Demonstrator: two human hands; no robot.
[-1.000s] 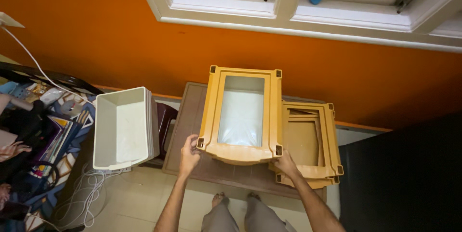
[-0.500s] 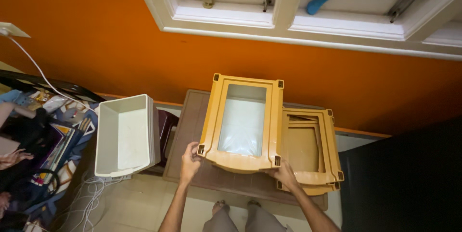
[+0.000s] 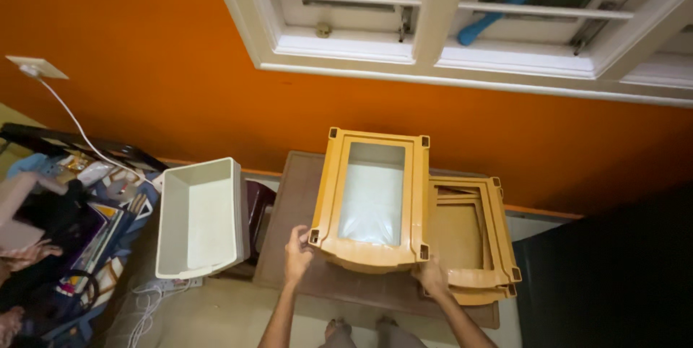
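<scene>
I look straight down at a tan plastic drawer frame [image 3: 332, 196] with a pale translucent panel in its middle. It is held over a brown flat top [image 3: 289, 211] against the orange wall. My left hand [image 3: 296, 254] grips its near left corner. My right hand [image 3: 432, 276] grips its near right corner. To the right, partly under it, lies a stack of similar tan frames [image 3: 480, 240]. My feet [image 3: 361, 332] show below.
A white open bin [image 3: 198, 218] stands to the left, beside a dark maroon object [image 3: 258, 207]. Clutter, bags and a cord [image 3: 72, 120] fill the far left. A dark cabinet [image 3: 613, 276] is at the right. A white-framed window [image 3: 447, 23] is above.
The view has tilted so the frame and window sit lower in the picture. Both hands keep their hold on the frame's near corners.
</scene>
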